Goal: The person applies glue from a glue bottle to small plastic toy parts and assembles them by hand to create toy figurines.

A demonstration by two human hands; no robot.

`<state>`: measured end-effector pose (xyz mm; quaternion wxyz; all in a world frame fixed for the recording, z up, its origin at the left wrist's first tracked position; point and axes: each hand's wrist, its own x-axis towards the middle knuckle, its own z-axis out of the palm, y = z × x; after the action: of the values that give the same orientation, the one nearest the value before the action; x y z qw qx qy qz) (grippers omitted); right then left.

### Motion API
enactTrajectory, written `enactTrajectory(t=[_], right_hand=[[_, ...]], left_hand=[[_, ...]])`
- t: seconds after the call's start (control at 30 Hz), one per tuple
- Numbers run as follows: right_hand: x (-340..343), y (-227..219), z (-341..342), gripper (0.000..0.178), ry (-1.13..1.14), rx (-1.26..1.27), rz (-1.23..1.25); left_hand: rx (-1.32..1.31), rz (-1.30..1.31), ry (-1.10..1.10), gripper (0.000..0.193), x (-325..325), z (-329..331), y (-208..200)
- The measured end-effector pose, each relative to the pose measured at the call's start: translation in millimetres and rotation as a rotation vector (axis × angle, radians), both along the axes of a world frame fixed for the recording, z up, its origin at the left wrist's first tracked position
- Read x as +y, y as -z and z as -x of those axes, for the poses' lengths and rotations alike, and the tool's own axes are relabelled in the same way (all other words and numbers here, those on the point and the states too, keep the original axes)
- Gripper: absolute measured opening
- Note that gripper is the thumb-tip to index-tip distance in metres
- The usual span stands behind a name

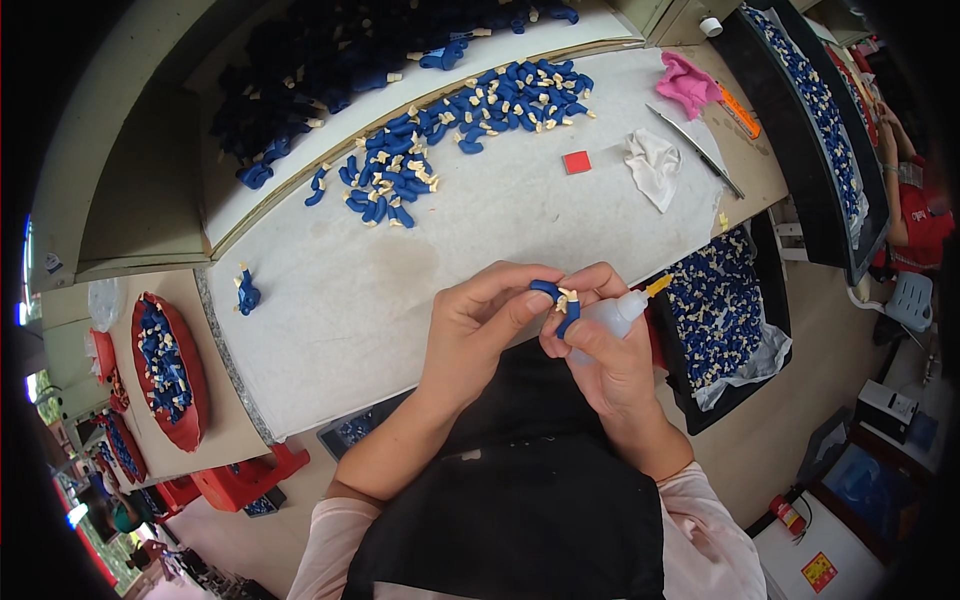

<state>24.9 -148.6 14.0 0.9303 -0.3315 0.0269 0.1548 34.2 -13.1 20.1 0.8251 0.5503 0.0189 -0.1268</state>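
Observation:
In front of my apron, both hands meet over two small blue pieces with cream ends, shaped like tiny toy arms. My left hand (480,318) pinches one blue toy arm (543,287) between thumb and fingers. My right hand (612,362) is closed on the other blue toy arm (572,316), whose cream end touches the first one's. Tucked in the same right hand is a translucent white squeeze bottle (622,312), its yellow nozzle (658,285) pointing up to the right. A loose pile of similar blue toy arms (395,165) lies on the white-covered table (500,225).
More blue pieces fill a shelf (390,82) behind, a red tray (190,420) at left and black trays (700,412) at right. Tweezers (700,150), a white cloth (655,172), pink cloth (688,85) and red square (577,162) lie on the table. A co-worker (912,215) is far right.

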Motion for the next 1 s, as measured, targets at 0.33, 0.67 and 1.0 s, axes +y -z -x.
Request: enactTrajectory(t=[0.33, 0.67, 1.0], right_hand=[[-4.3, 1.1, -0.9, 0.033, -0.030, 0.095, -0.034], [-10.2, -6.3, 4.8, 0.030, 0.169, -0.273, 0.746], [-9.7, -3.6, 0.5, 0.029, 0.164, -0.312, 0.794]], left_hand=[[-0.039, -0.055, -0.080, 0.015, -1.6, 1.8, 4.0], [-0.083, -0.177, -0.096, 0.014, -0.5, 5.9, 5.8], [-0.113, -0.213, -0.109, 0.013, -2.0, 1.7, 7.7]])
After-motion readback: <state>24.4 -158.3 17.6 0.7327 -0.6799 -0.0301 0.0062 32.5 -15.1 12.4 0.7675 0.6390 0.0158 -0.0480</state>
